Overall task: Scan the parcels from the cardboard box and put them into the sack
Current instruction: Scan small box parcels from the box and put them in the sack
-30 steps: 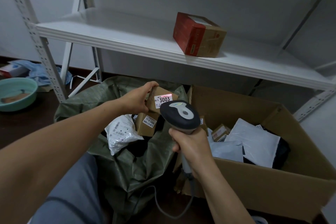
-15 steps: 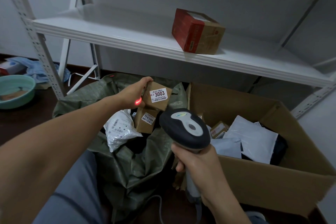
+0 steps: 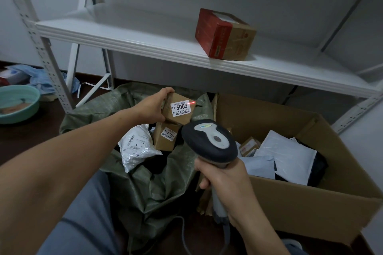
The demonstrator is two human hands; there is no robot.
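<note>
Curling round the left side of a small brown cardboard parcel [image 3: 179, 111], the fingers and thumb of the left hand [image 3: 153, 107] grip it, fingers over the top edge and thumb at the lower edge. The parcel is held in the air above the open mouth of the olive-green woven sack [image 3: 145, 188], with its white label printed 3003 turned toward the person. A red laser spot [image 3: 192, 102] sits at the right end of the label's barcode.

The right hand [image 3: 223, 180] is wrapped round the grey handle of a black-and-grey handheld barcode scanner [image 3: 209, 143]. The scanner head points at the parcel from below and to the right. A grey cable [image 3: 183, 232] hangs from the handle base.

Inside the sack lie a second brown cardboard parcel [image 3: 166, 137], directly under the held one, and a white plastic mailer bag [image 3: 137, 147] beside it. Just to the right of the sack stands the large open cardboard box [image 3: 310, 203], holding white mailer bags [image 3: 286, 155] and small brown parcels [image 3: 249, 146].

Behind both runs a white metal shelf [image 3: 145, 41] bearing a red-and-brown carton [image 3: 224, 35]. A teal plastic basin [image 3: 18, 103] rests on the dark floor at far left.
</note>
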